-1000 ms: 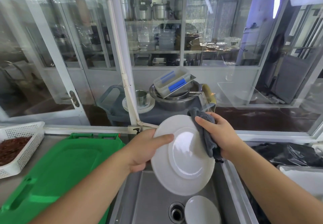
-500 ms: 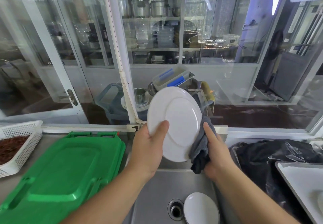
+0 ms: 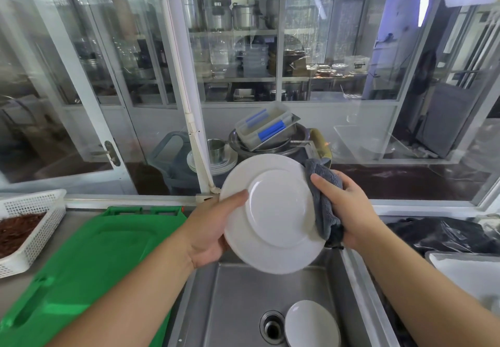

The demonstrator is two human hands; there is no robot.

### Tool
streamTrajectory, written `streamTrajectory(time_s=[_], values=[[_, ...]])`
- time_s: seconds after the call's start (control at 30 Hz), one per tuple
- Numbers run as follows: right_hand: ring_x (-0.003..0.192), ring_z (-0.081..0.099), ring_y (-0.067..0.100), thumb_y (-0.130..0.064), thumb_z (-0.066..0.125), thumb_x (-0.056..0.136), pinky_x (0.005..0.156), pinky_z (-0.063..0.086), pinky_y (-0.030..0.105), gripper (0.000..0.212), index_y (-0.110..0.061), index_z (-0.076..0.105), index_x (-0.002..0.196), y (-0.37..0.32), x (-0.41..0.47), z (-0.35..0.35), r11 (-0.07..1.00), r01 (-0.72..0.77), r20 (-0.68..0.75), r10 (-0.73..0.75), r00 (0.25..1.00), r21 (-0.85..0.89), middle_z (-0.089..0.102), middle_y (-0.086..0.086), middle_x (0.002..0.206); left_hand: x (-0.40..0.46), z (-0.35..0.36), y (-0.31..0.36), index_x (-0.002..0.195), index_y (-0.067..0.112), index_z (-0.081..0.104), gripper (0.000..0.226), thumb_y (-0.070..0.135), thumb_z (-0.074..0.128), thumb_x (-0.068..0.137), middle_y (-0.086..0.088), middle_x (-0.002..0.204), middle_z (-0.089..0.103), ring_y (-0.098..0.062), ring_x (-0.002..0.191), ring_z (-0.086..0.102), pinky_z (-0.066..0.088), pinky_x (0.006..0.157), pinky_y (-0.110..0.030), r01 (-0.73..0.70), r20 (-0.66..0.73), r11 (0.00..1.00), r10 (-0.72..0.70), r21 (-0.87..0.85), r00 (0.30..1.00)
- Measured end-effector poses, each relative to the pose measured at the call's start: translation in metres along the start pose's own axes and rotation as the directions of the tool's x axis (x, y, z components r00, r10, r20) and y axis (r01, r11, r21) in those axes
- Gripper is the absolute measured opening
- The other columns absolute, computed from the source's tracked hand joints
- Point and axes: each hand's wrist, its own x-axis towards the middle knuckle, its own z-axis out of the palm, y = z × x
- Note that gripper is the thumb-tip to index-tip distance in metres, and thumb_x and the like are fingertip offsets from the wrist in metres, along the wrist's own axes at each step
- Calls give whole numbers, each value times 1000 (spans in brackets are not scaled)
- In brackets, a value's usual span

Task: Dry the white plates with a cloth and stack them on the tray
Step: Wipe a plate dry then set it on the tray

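Head view shows, nearest, a small plate (image 3: 311, 323) lying in the sink (image 3: 235, 292) beside the drain. Above the sink, the left hand (image 3: 209, 231) grasps the white plate (image 3: 273, 212) at its rim, thumb on the face. The right hand (image 3: 347, 210) grips the grey cloth (image 3: 322, 203) against the opposite rim. The plate looks stiff, breakable and probably slippery when wet, so I think the rim is the safest hold.
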Motion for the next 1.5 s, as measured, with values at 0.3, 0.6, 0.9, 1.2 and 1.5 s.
streamTrajectory(time_s=[0.3,0.6,0.9,1.2,1.5], values=[[92,74,26,-41,81,90,88,63,49,27,-23,70,106,29,2,20,985,-6,-178,38,983,175,77,10,105,1,36,-25,110,14,74,17,20,61,102,-3,109,81,-15,100,77,59,90,-36,-254,-187,961,232,-107,955],[85,74,31,-41,73,98,64,60,40,36,-23,67,128,69,-16,19,878,-95,-215,218,952,468,76,9,109,-2,59,-63,110,16,79,25,20,74,86,-5,115,80,-16,105,77,63,78,-26,-193,-66,929,182,-317,981],[112,70,39,-39,83,90,100,57,59,13,-32,75,98,17,-4,-9,999,50,-148,-51,988,-9,77,10,109,8,24,-5,115,19,79,43,43,70,80,-12,118,78,-30,107,75,56,99,-46,-78,14,996,79,-47,997],[93,75,28,-46,80,89,79,65,45,19,-31,72,99,23,-2,7,992,31,-207,-5,978,123,77,5,103,4,44,-24,94,27,83,26,25,60,104,4,104,82,-11,95,78,59,86,-35,-239,-123,968,229,-71,965],[99,76,30,-43,75,96,81,63,48,28,-29,65,117,60,-13,27,922,-65,-262,175,949,381,77,7,113,-3,61,-56,114,27,71,31,33,65,84,5,114,80,-12,105,76,61,88,-34,-249,-76,937,237,-246,968]])
